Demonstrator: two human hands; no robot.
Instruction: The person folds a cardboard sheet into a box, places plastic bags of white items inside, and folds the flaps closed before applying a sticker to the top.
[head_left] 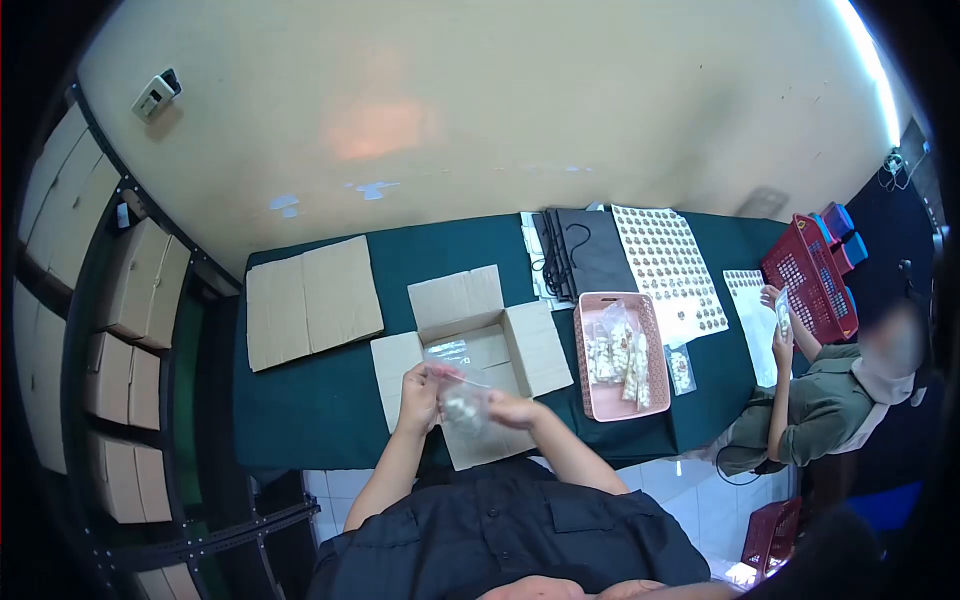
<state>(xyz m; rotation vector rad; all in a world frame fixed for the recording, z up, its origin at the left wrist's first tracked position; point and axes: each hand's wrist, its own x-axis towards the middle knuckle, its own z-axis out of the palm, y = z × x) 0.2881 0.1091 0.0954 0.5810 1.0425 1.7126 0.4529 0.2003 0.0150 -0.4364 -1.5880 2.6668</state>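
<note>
Over the front of an open cardboard box (487,350) I hold a clear plastic bag (462,404) with whitish pieces inside. My left hand (420,395) pinches the bag's upper left edge. At its right side, the fingers of my right hand (512,409) close on the plastic, slightly blurred. Inside the box, partly hidden behind the held bag, lies another clear plastic packet (448,352). The box's flaps are folded outward. To the right stands a pink basket (583,385) with several filled clear bags (620,350) in it.
Flattened cardboard (315,300) lies left on the green-covered table (300,420). Sticker sheets (670,265), dark folded bags (590,250) and a small packet (680,368) lie right. A co-worker (825,400) holds a packet beside a red basket (805,280). Shelves with boxes (135,280) stand left.
</note>
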